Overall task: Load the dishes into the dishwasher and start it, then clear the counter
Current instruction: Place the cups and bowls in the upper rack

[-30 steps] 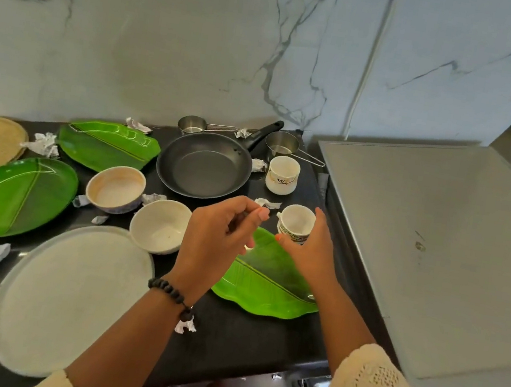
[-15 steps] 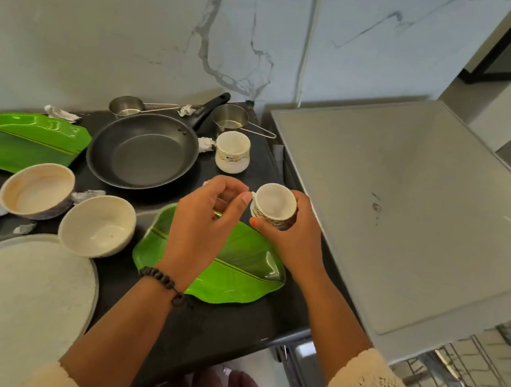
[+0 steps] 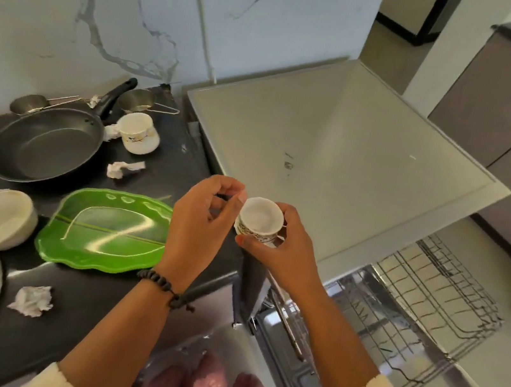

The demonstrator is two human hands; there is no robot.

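**Currently: 1 Cup in Transit to Rack**

The right hand [image 3: 285, 251] grasps the cup [image 3: 260, 220] above the counter [image 3: 164, 169] edge, beside the dishwasher rack [image 3: 430, 308]. The left hand [image 3: 202, 221] pinches its fingers beside the rim, holding nothing visible. Risk: the 1-hand grip could slip, dropping the cup. The cup's mouth faces up; axis near vertical.

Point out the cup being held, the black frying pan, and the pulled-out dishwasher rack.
patterned cup [image 3: 260, 219]: head view, on its pale inside, held in the right hand [image 3: 284, 258].
black frying pan [image 3: 50, 146]: head view, on its dark cooking surface.
dishwasher rack [image 3: 431, 298]: head view, on the wire grid.
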